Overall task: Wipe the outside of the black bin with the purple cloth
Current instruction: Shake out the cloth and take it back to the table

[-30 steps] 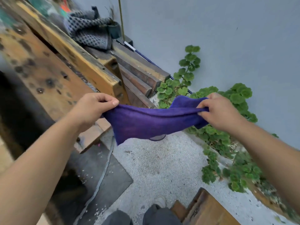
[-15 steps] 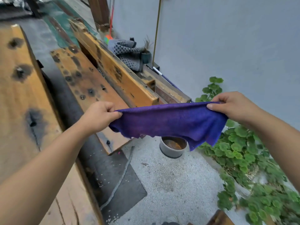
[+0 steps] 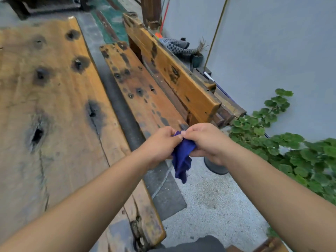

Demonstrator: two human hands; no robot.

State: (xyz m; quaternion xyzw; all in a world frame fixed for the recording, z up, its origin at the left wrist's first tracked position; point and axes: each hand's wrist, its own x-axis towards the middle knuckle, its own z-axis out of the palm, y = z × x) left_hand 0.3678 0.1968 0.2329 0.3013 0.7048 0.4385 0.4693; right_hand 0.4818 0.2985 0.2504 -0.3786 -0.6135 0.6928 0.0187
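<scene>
The purple cloth hangs bunched and folded between my two hands, its loose end drooping toward the ground. My left hand pinches its top edge from the left. My right hand grips the same top edge from the right, the fingertips of both hands touching. No black bin shows in this view.
A worn wooden table fills the left, with a wooden bench beside it. A grey metal bowl sits on the gravel ground behind my right wrist. Green plants grow along the grey wall on the right.
The cloth was stretched wide between my hands; my hands have come together, folding it into a hanging bunch. The view has tilted up and left over the table.
</scene>
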